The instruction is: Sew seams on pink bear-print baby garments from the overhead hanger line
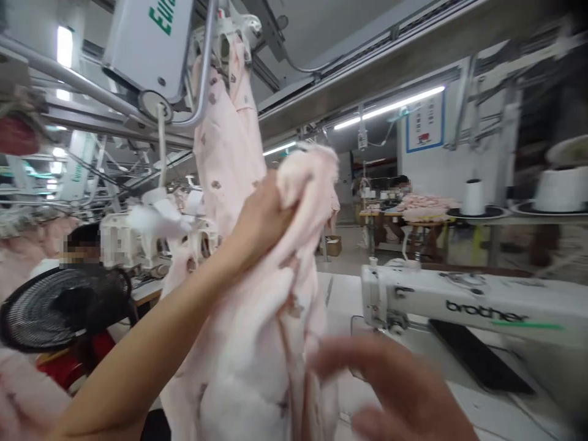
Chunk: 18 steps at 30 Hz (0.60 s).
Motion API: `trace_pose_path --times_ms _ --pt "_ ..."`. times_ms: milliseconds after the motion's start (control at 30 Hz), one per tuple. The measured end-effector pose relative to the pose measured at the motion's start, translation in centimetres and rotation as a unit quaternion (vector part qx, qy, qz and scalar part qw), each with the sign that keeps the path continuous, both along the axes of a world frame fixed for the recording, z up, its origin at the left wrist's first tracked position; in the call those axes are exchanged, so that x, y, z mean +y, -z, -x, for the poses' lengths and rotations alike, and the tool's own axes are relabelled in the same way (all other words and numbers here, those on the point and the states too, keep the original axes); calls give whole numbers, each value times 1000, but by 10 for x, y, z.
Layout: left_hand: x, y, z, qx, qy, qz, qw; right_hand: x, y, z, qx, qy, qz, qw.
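My left hand (pixel 265 211) is raised at the middle of the view and closed around the upper part of a pale pink fleece garment (pixel 257 343). The cloth bunches above the fist and hangs in long folds below it, with its white fuzzy side partly showing. Small dark prints dot the pink side. Low on the right is my right hand (pixel 390 383), blurred, its fingers and thumb apart and nothing visible between them. Its fingertips come close to the garment's right edge; I cannot tell whether they touch. Behind my left hand, more printed pink cloth (pixel 225 141) hangs from a white overhead clamp (pixel 234 33).
A white sewing machine (pixel 459 300) stands on the right, with a black phone-like slab (pixel 480 355) on its table. Thread cones (pixel 474 197) are behind it. To the left are a black fan (pixel 64 306) and a person (pixel 82 245). A metal rail (pixel 92 89) runs overhead.
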<state>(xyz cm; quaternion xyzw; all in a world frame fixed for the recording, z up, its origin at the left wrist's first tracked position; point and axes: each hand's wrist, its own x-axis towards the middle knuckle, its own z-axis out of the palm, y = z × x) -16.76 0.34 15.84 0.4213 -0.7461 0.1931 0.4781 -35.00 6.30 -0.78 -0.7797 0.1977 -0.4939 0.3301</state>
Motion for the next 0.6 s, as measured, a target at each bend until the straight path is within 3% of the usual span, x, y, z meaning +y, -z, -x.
trace_pose_path --times_ms 67,133,200,267,333,367,433,500,533,600 --pt "-1 -2 34 -61 36 -101 992 -21 -30 -4 -181 62 -43 980" --pt "4 1 53 -78 90 -190 974 -48 -40 -8 -244 135 -76 957" --pt "12 8 58 -76 144 -237 958 -72 -30 -10 -224 225 -78 945" --pt "20 12 54 -61 177 -251 950 -86 -12 -11 -163 342 -18 925" --pt "26 11 45 -40 179 -234 955 -88 0 -9 -109 431 62 893" --pt "29 8 39 -40 168 -213 962 -85 1 -7 -93 445 86 887" --pt "32 2 25 -66 127 -154 978 -72 -3 4 -77 369 61 924" --pt "33 2 6 -103 75 -116 985 -55 -10 20 -69 160 -64 983" --pt "33 7 -4 -115 60 -121 984 -47 -11 30 -67 27 -151 986" --pt "30 35 -26 -130 52 -188 972 -34 0 47 -82 -165 -306 934"
